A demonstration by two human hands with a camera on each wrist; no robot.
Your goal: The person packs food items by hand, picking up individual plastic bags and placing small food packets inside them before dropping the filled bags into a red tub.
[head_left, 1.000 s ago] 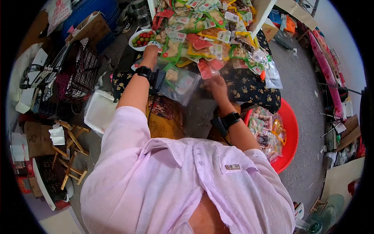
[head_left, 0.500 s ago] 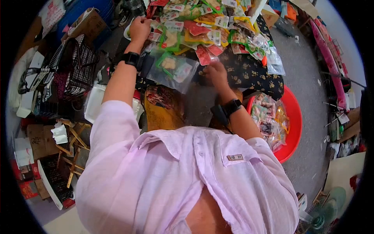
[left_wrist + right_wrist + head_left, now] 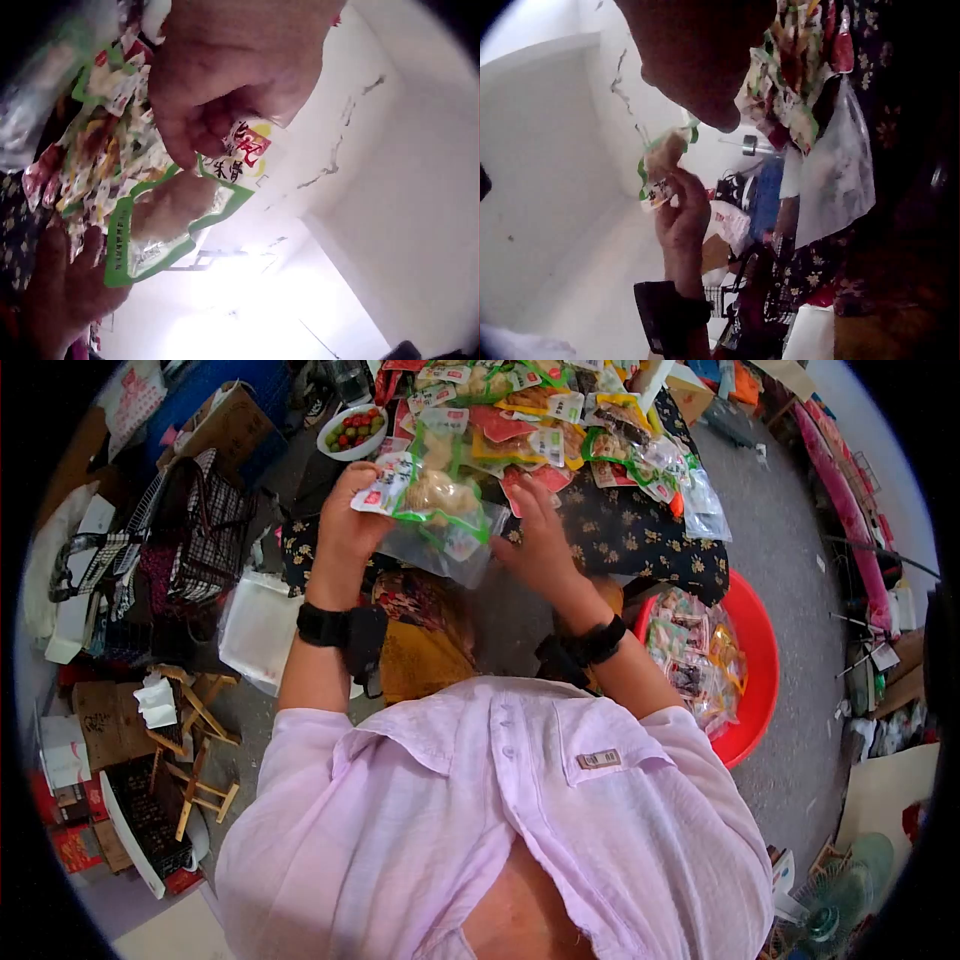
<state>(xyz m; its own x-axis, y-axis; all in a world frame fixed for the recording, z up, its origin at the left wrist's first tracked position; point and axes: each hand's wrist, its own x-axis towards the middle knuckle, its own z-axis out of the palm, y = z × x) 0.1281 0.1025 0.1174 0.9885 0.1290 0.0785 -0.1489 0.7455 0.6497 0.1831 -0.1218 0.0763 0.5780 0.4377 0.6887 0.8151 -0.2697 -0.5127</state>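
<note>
My left hand pinches a green-edged food packet by its white printed end and holds it up over the near side of the table. Pale lumps of food show through the packet's clear window, also plain in the left wrist view. Fingers extended, my right hand is just right of the packet's far end and holds nothing. Below the packet lies a large clear plastic bag, with another green-edged packet partly hidden in or under it.
A heap of packets covers the back of the table with its black flowered cloth. A white bowl of red and green fruit sits at the left. On the floor at right, a red tub holds more packets.
My left hand has come back from beside the bowl towards me, now with the packet raised in it. My right hand has risen slightly and its fingers have straightened.
</note>
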